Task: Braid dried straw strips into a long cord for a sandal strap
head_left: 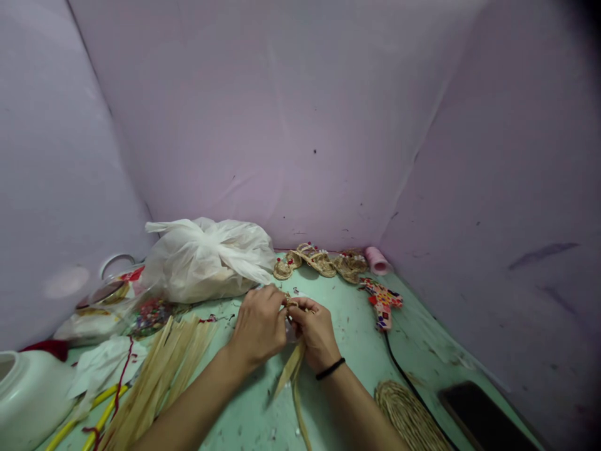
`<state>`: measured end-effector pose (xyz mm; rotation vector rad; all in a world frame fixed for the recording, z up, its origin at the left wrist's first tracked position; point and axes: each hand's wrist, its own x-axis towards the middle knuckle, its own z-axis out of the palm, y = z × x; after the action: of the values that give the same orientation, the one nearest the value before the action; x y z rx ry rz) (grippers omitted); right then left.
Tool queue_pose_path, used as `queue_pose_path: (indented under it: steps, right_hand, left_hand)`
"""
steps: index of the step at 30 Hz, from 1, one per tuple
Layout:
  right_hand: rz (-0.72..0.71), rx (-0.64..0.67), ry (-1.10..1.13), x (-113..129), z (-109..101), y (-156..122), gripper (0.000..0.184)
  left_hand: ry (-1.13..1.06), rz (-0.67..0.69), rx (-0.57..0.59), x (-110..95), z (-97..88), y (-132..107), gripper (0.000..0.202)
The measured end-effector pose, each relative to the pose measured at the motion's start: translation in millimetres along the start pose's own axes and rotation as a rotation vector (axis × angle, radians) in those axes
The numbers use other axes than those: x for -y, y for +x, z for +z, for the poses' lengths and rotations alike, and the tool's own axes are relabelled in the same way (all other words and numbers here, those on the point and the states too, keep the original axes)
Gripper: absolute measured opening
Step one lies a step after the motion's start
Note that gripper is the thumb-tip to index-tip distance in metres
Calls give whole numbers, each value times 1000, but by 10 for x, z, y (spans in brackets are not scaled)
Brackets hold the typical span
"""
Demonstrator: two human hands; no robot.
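Observation:
My left hand (261, 322) and my right hand (315, 329) meet over the middle of the pale green table. Their fingers are pinched around a small piece of woven straw (292, 305), mostly hidden between the fingertips. From beneath my right hand hang long flat straw strips (292, 369), their ends trailing toward me. A dark band (330, 369) circles my right wrist. Beyond my hands, small woven straw sandals (319, 262) with red and white beads rest against the wall.
At the left lie loose straw strips (162, 369), yellow-handled pliers (101, 407), a white jar (35, 394) and a bag of beads (151, 315). Behind stands a tied white plastic bag (211, 260). On the right are a patterned glue gun (382, 304), a pink thread spool (377, 260), a woven oval (408, 413) and a phone (483, 416).

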<state>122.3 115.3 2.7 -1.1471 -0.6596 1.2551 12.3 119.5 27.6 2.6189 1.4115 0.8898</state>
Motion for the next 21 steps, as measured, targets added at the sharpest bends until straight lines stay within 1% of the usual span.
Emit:
queue_pose_path:
  steps: [3,4,5,6,8,10,12,14,16,19,21]
  right_hand:
    - [-13,21,23,1,8,-27,9]
    - [-16,33,25,-1,13,-38,9]
    - [-17,48,25,-2,18,-49,9]
    - [-14,67,23,-3,22,-61,10]
    - [-8,105,20,0,27,-87,13]
    - [-33,158,7,4,26,-111,16]
    - [-84,231,-32,6,23,-128,19]
    - [-128,269,-82,5,22,-135,21]
    - [-141,213,-129,4,22,-132,20]
    - [-169,99,-196,4,19,-123,15]
    - [-205,97,-188,5,15,-117,14]
  left_hand:
    - [74,99,16,8,-38,-5,15]
    - [58,96,8,20,-39,-4,14]
    - [18,61,-11,33,-36,-1,13]
    - [-43,-2,-33,46,-30,3,12]
    - [-215,-177,-68,66,-16,21,11]
    - [-436,-341,-62,78,-11,48,12]
    - [-666,-455,-34,87,-16,79,12]
    - [-837,-522,-5,103,-20,102,13]
    - [-931,-532,30,127,-13,114,13]
    - [-957,-483,110,168,6,118,13]
    - [-931,-430,127,186,3,121,13]
